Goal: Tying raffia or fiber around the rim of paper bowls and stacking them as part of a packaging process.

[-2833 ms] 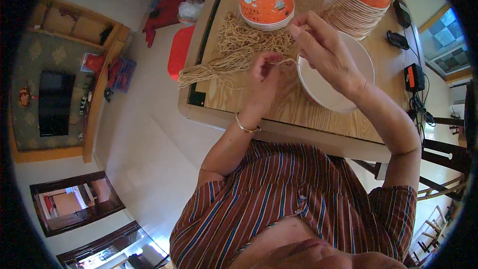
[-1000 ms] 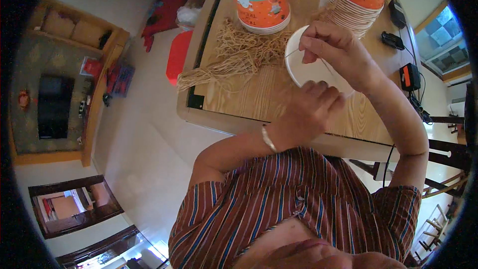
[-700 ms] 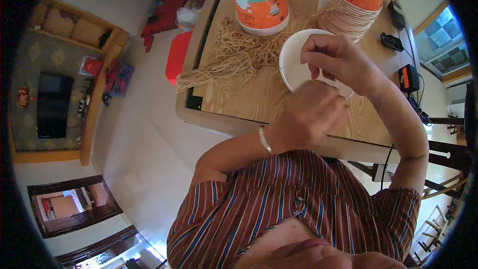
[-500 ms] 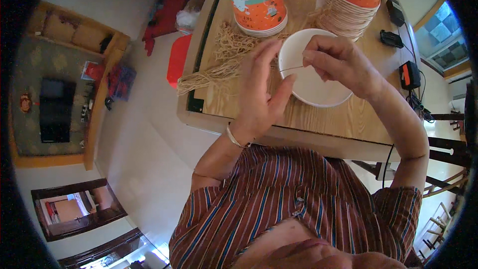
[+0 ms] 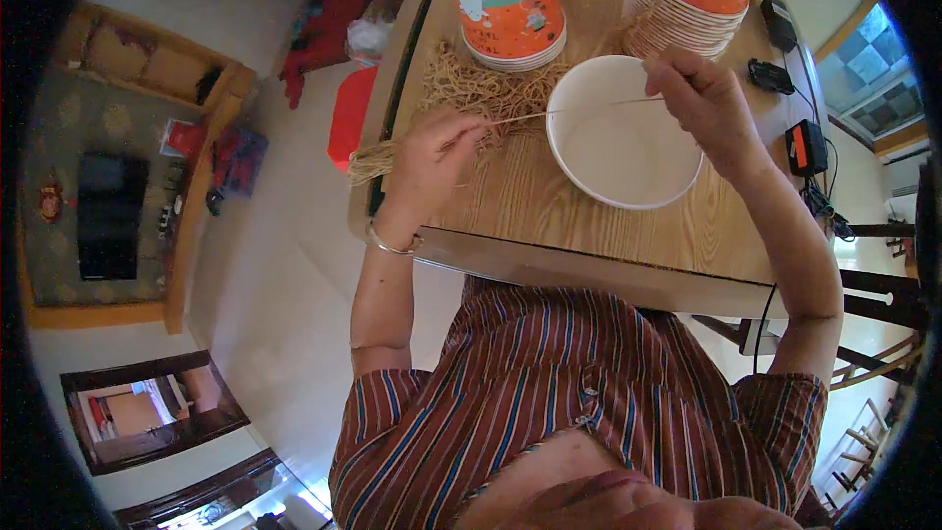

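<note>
A thin tan string (image 5: pixel 518 119) is stretched taut between my two hands, passing over the open mouth of a white paper bucket (image 5: pixel 628 152). My left hand (image 5: pixel 432 157), with a bangle at the wrist, pinches one end to the left of the bucket. Above the bucket's far right rim, my right hand (image 5: pixel 705 108) pinches the other end. The bucket stands upright on the wooden table, its inside facing me. A tangle of loose tan strings (image 5: pixel 481 88) lies beyond my left hand, and a bundle of them reaches the table's left edge.
An upside-down orange and green paper bucket (image 5: pixel 505 10) stands at the back. To its right rises a tall stack of nested buckets (image 5: pixel 682 20). Black power adapters (image 5: pixel 808 149) and cables line the right edge. A red stool (image 5: pixel 351 118) is left of the table (image 5: pixel 628 240).
My left hand has moved left, and its spread fingers have closed on the string. My right hand has shifted up and right, so the string now spans a longer stretch.
</note>
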Demonstrator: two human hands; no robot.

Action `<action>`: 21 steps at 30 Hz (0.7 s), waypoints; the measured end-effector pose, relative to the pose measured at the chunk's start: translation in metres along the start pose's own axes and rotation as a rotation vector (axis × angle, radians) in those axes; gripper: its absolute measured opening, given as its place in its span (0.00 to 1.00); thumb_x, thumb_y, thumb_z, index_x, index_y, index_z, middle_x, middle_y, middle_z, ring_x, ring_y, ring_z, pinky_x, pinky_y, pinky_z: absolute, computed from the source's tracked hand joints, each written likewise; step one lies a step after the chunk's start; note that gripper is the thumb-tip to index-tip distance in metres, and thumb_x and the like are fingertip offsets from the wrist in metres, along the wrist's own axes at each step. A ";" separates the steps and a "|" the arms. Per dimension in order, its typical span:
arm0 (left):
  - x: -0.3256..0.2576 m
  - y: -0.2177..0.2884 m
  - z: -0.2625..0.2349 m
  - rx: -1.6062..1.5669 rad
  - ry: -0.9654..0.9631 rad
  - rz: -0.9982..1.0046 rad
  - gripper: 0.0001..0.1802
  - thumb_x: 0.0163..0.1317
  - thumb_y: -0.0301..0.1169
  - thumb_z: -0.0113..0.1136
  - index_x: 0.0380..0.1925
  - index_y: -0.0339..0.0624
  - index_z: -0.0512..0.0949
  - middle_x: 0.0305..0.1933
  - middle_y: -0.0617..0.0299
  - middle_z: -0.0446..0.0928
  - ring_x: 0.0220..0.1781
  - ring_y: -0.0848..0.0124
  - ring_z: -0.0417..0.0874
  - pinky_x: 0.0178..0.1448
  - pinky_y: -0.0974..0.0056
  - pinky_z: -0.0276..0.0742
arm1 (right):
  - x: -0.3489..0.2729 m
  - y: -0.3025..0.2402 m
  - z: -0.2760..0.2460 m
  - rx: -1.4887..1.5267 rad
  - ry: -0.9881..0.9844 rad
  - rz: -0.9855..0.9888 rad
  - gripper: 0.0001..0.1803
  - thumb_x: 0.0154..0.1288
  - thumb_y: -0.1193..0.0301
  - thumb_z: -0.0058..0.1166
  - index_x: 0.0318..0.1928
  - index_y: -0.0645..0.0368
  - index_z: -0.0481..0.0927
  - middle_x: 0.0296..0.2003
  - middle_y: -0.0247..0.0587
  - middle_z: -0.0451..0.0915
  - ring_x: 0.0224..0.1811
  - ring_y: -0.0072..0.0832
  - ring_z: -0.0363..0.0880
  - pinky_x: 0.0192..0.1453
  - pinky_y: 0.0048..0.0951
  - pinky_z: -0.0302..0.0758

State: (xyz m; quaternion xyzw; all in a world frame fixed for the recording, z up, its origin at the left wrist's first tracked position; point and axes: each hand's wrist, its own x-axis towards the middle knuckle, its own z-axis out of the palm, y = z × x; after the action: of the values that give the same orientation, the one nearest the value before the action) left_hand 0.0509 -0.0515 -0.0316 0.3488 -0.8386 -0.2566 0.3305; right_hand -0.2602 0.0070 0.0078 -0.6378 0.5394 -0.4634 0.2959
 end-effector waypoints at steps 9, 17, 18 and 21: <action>0.021 0.039 0.006 0.100 0.087 0.052 0.06 0.56 0.24 0.63 0.35 0.39 0.83 0.27 0.58 0.76 0.30 0.63 0.78 0.38 0.63 0.75 | -0.010 -0.038 0.010 -0.723 -0.162 -0.537 0.07 0.63 0.72 0.54 0.38 0.61 0.79 0.38 0.43 0.77 0.46 0.44 0.75 0.46 0.39 0.74; 0.042 0.074 0.025 0.446 0.176 0.506 0.13 0.45 0.26 0.65 0.34 0.42 0.81 0.31 0.60 0.75 0.39 0.61 0.79 0.52 0.56 0.73 | -0.003 -0.046 0.043 0.132 -0.243 -0.007 0.25 0.63 0.82 0.54 0.61 0.61 0.67 0.43 0.39 0.79 0.34 0.17 0.79 0.37 0.21 0.78; 0.041 0.077 0.024 0.447 0.176 0.507 0.13 0.45 0.26 0.65 0.34 0.42 0.81 0.31 0.60 0.75 0.39 0.61 0.79 0.52 0.56 0.73 | -0.002 -0.046 0.044 0.306 -0.294 0.102 0.25 0.63 0.82 0.54 0.61 0.62 0.66 0.42 0.41 0.79 0.36 0.19 0.80 0.39 0.22 0.80; 0.039 0.078 0.022 0.429 0.089 0.461 0.14 0.47 0.22 0.64 0.38 0.40 0.81 0.33 0.57 0.75 0.43 0.55 0.79 0.54 0.53 0.74 | -0.002 -0.031 0.050 0.392 -0.224 0.080 0.24 0.64 0.78 0.56 0.59 0.62 0.66 0.37 0.44 0.81 0.34 0.25 0.82 0.38 0.24 0.82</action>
State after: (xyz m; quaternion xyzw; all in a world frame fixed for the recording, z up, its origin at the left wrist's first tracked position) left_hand -0.0186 -0.0273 0.0202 0.2224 -0.9152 0.0234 0.3352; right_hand -0.2023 0.0105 0.0146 -0.5939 0.4276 -0.4734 0.4903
